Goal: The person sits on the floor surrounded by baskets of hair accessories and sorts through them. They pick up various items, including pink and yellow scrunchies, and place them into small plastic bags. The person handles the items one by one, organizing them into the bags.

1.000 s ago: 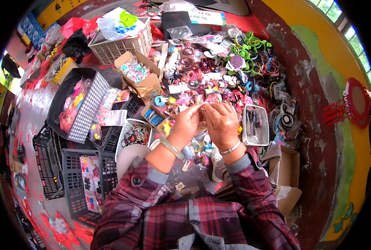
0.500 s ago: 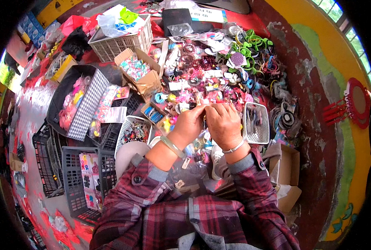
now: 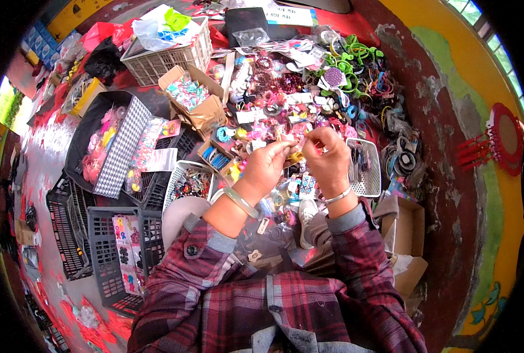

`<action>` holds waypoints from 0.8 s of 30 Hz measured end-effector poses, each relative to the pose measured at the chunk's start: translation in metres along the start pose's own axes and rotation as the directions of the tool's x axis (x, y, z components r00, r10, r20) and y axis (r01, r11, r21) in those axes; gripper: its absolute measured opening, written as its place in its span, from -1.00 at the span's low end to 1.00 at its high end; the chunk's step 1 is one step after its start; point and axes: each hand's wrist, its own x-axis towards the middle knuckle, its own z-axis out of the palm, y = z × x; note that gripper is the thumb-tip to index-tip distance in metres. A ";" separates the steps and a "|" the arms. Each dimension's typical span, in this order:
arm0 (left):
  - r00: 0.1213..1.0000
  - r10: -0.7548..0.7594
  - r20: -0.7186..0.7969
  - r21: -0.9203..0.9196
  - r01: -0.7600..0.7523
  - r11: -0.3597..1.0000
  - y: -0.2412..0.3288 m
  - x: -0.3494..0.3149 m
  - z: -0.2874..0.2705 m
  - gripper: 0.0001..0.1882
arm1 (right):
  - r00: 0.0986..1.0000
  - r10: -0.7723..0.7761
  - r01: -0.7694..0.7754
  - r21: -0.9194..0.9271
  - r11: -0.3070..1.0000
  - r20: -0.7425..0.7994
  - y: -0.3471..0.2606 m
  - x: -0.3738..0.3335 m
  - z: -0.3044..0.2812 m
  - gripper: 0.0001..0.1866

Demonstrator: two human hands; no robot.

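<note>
Above a wide pile of small hair accessories (image 3: 274,112), my left hand (image 3: 264,169) pinches thumb against fingers, palm side turned inward. My right hand (image 3: 329,165) is curled, its thumb and forefinger together just right of the left fingertips. A gap separates the two hands. Whatever each pinch holds is too small to make out. Beside my right hand stands a white basket (image 3: 375,189) of dark, thin items. Left of my left wrist sits another white basket (image 3: 176,176) with mixed small pieces. A small carton (image 3: 206,154) holds blue strips, and green hoops (image 3: 356,59) lie at the far right.
To the left are a houndstooth-sided box (image 3: 120,147) and a black crate (image 3: 100,253) with carded items. Farther back stand an open carton (image 3: 206,112) of pastel packets and a beige crate (image 3: 156,65). At right are another cardboard box (image 3: 412,229) and a painted wall (image 3: 491,70).
My hands were together at the fingertips and have drawn apart. The right hand has moved right and turned, the left slightly left. A small blue-and-white patterned piece now shows beneath them.
</note>
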 end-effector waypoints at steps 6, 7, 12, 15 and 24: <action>0.943 -0.321 0.090 -0.542 0.317 0.779 0.017 0.002 -0.010 -0.73 | 0.873 0.482 -0.400 0.671 0.624 0.072 0.033 0.015 -0.036 -0.95; 0.929 -0.354 0.103 -0.601 0.342 0.723 0.019 0.003 -0.013 -0.73 | 0.855 0.514 -0.398 0.715 0.574 0.064 0.038 0.017 -0.042 -0.95; 0.903 -0.414 0.111 -0.752 0.349 0.559 0.025 0.005 -0.028 -0.74 | 0.807 0.588 -0.403 0.782 0.475 0.058 0.055 0.019 -0.075 -0.94; 0.911 -0.401 0.095 -0.771 0.322 0.549 0.023 0.006 -0.038 -0.74 | 0.797 0.605 -0.475 0.623 0.621 0.004 0.057 0.021 -0.087 -0.92; 0.886 -0.463 0.002 -0.788 0.286 0.545 0.026 0.007 -0.036 -0.75 | 0.884 0.453 -0.270 -0.666 0.695 0.114 0.060 0.017 -0.108 -0.77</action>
